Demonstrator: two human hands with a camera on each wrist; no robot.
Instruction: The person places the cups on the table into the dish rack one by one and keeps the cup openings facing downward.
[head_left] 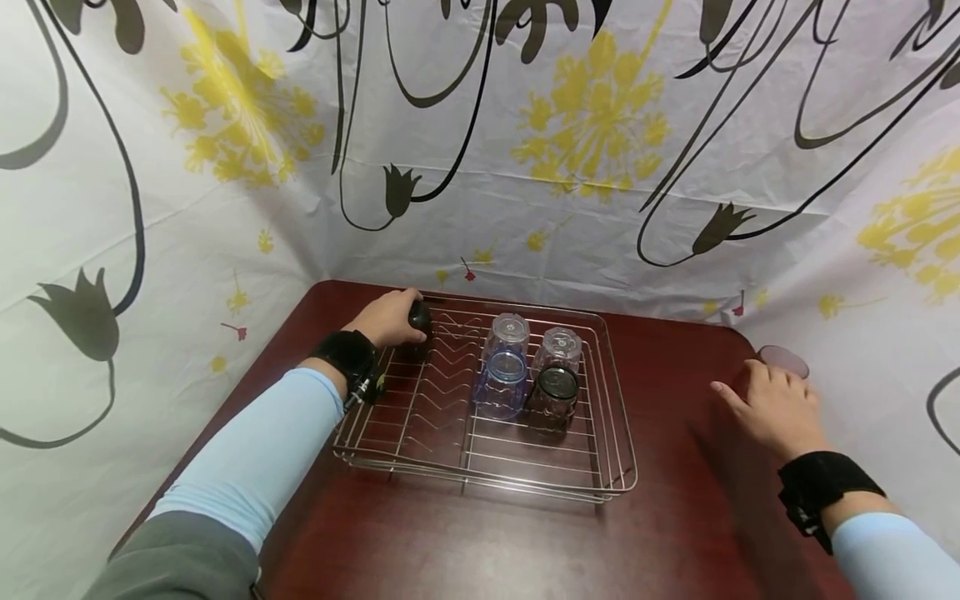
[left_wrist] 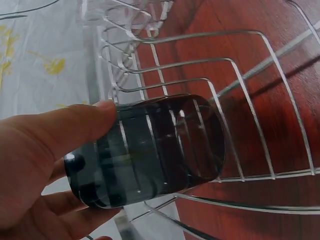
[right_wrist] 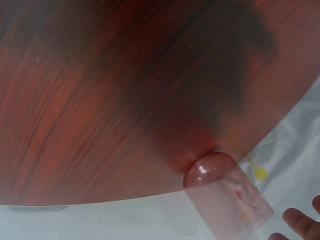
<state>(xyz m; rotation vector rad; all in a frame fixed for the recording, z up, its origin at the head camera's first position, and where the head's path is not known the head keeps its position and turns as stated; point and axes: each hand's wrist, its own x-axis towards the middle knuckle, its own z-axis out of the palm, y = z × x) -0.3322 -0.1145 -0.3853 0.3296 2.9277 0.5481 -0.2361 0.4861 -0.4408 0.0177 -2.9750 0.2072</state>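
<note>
My left hand (head_left: 384, 318) grips a dark tinted glass (left_wrist: 150, 155) over the rear left corner of the wire dish rack (head_left: 525, 477). In the left wrist view the thumb lies along one side of the glass, fingers on the other, and rack wires show through it. At the table's right edge, my right hand (head_left: 783, 412) is stretched out with spread fingers beside a pink tinted glass (right_wrist: 227, 197). The right wrist view shows fingertips (right_wrist: 300, 222) a little apart from that glass.
On the rack's right half, two clear glasses (head_left: 510, 329) stand behind a blue glass (head_left: 501, 392) and another dark glass (head_left: 555, 400). All rest on a dark red wooden table (head_left: 420, 542). A patterned white curtain (head_left: 480, 125) encloses the back and sides.
</note>
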